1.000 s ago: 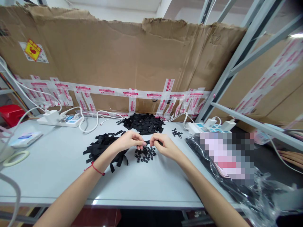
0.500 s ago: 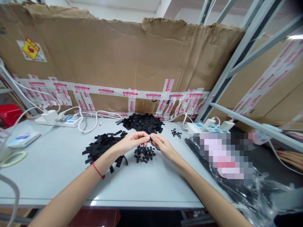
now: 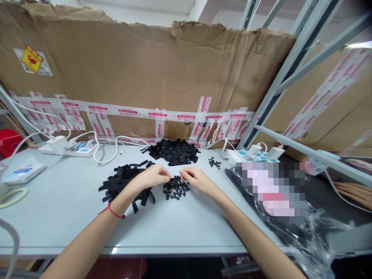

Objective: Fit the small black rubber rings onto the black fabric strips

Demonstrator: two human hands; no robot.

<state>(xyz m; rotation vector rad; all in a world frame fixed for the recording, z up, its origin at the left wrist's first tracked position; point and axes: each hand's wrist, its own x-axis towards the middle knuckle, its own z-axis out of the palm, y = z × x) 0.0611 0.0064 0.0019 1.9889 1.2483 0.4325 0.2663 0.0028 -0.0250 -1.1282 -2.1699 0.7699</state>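
Stretched between my two hands is a short black fabric strip (image 3: 175,179). My left hand (image 3: 155,176) pinches its left end with thumb and forefinger. At the other end, the closed fingertips of my right hand (image 3: 196,179) grip the strip. Just below lies a small heap of black ring-like pieces (image 3: 176,190). A pile of flat black strips (image 3: 123,180) spreads beside and partly under my left wrist. Behind my hands rests another pile of black strips (image 3: 174,151), some bearing small shiny parts.
A few loose black pieces (image 3: 214,162) lie to the right. White power strips (image 3: 84,149) and cables line the back of the table (image 3: 174,228), before a taped cardboard sheet (image 3: 130,69). Clear plastic and a black bag (image 3: 261,217) cover the right side, near a metal frame (image 3: 279,85).
My hands have moved slightly apart and a little lower. The black strip, mostly hidden by my fingers before, now shows between them. The view has shifted slightly.
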